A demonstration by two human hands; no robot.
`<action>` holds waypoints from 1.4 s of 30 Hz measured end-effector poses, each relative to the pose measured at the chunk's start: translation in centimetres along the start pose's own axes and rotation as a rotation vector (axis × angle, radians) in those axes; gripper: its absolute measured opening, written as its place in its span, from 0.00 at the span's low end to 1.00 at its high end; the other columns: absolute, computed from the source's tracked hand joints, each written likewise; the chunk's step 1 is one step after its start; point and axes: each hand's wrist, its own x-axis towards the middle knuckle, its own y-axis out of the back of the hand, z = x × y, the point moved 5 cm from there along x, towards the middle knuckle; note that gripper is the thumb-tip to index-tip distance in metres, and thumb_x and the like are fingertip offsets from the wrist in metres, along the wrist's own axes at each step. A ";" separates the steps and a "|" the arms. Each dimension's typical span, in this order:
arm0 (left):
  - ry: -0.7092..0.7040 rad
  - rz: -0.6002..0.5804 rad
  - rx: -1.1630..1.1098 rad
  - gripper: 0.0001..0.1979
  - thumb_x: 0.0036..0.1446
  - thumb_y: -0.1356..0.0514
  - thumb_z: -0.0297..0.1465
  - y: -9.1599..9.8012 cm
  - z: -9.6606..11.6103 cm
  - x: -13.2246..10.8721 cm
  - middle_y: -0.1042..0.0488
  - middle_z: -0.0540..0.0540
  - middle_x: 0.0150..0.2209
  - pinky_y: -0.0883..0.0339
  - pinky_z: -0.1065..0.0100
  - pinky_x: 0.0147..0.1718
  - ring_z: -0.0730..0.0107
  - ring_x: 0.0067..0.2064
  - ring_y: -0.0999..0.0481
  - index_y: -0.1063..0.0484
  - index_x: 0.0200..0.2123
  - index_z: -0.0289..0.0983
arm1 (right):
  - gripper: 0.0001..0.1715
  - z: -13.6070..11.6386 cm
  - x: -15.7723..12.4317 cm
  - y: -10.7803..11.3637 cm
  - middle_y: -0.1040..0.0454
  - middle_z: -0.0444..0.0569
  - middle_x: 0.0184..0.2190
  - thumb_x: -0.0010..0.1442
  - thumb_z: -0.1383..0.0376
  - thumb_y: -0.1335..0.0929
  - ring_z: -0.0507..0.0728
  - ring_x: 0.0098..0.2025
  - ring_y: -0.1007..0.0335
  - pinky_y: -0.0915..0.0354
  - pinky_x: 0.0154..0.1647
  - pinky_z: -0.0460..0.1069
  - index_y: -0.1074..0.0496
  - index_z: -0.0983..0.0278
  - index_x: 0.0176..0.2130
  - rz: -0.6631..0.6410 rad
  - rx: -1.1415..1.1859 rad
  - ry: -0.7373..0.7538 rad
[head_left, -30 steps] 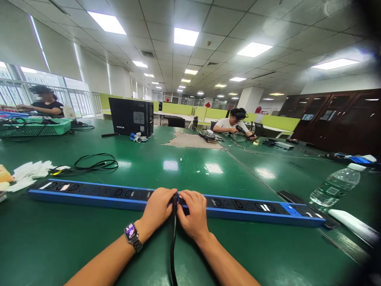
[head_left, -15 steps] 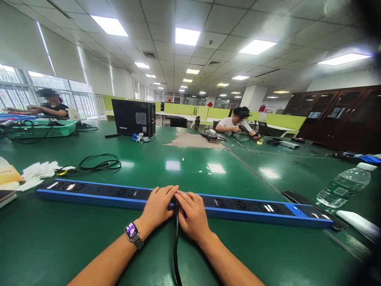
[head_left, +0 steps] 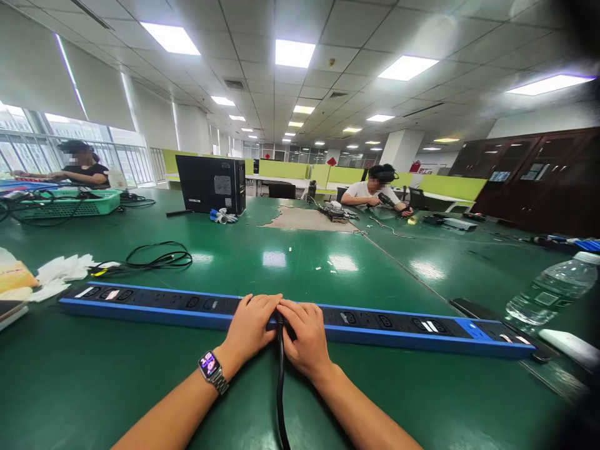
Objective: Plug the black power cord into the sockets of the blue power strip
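Note:
A long blue and black power strip (head_left: 154,306) lies across the green table. My left hand (head_left: 250,325), with a watch on its wrist, and my right hand (head_left: 304,337) meet at the strip's middle, fingertips nearly touching. Between them a thick black cable (head_left: 281,387) runs toward me from the strip. The fingers of both hands are closed around the plug at the cable's end, which they mostly cover.
A black computer case (head_left: 210,184) stands at the back, with a green basket (head_left: 100,203) to its left. Coiled black cable (head_left: 159,256) and tissues (head_left: 65,270) lie left. A water bottle (head_left: 553,290) is at right. Two people sit across the table.
The view has shifted slightly, so the strip's right end and the bottle appear a little farther right. Both hands keep their place on the strip.

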 end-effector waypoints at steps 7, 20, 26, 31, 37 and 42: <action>0.033 0.016 0.073 0.38 0.51 0.44 0.21 -0.8 -0.3 0.0 0.25 0.40 0.53 0.41 0.52 0.58 0.58 0.54 0.28 0.47 0.66 0.36 | 0.13 0.7 1.1 -1.3 0.22 0.49 0.43 0.60 0.64 0.33 0.60 0.46 0.33 0.43 0.50 0.57 0.26 0.61 0.46 -0.003 0.013 -0.303; 0.025 -0.001 0.057 0.46 0.48 0.29 0.35 -0.5 -0.4 0.1 0.27 0.41 0.54 0.42 0.50 0.59 0.54 0.56 0.29 0.49 0.66 0.41 | 0.24 8.7 -1.2 5.5 0.22 0.51 0.34 0.56 0.47 0.34 0.58 0.35 0.28 0.33 0.39 0.52 0.24 0.64 0.36 0.502 0.252 -0.895; 0.032 -0.010 0.030 0.45 0.48 0.29 0.36 -0.2 -0.3 0.1 0.26 0.42 0.54 0.41 0.49 0.58 0.55 0.55 0.28 0.47 0.65 0.42 | 0.20 14.1 -4.3 11.6 0.23 0.50 0.29 0.50 0.49 0.34 0.61 0.34 0.29 0.36 0.39 0.54 0.25 0.62 0.29 0.445 0.042 -0.957; 0.033 -0.011 0.041 0.44 0.49 0.29 0.35 -0.1 -0.2 0.1 0.26 0.42 0.54 0.41 0.49 0.57 0.54 0.55 0.29 0.46 0.65 0.43 | 0.19 16.3 -5.9 13.4 0.21 0.51 0.31 0.50 0.51 0.34 0.63 0.38 0.26 0.36 0.42 0.54 0.24 0.62 0.30 0.392 -0.068 -0.981; 0.034 -0.022 0.059 0.42 0.49 0.30 0.35 -0.1 -0.1 0.1 0.27 0.41 0.55 0.41 0.50 0.58 0.55 0.56 0.29 0.45 0.64 0.42 | 0.20 15.3 -5.1 11.6 0.19 0.50 0.33 0.54 0.50 0.35 0.61 0.39 0.24 0.34 0.43 0.51 0.22 0.61 0.32 0.265 -0.016 -0.839; 0.026 -0.011 0.066 0.38 0.52 0.32 0.36 -0.1 0.1 0.1 0.27 0.42 0.55 0.41 0.50 0.58 0.55 0.56 0.29 0.43 0.64 0.42 | 0.20 11.6 -2.7 8.6 0.20 0.49 0.31 0.58 0.51 0.37 0.58 0.35 0.24 0.33 0.40 0.50 0.23 0.62 0.31 0.126 0.047 -0.637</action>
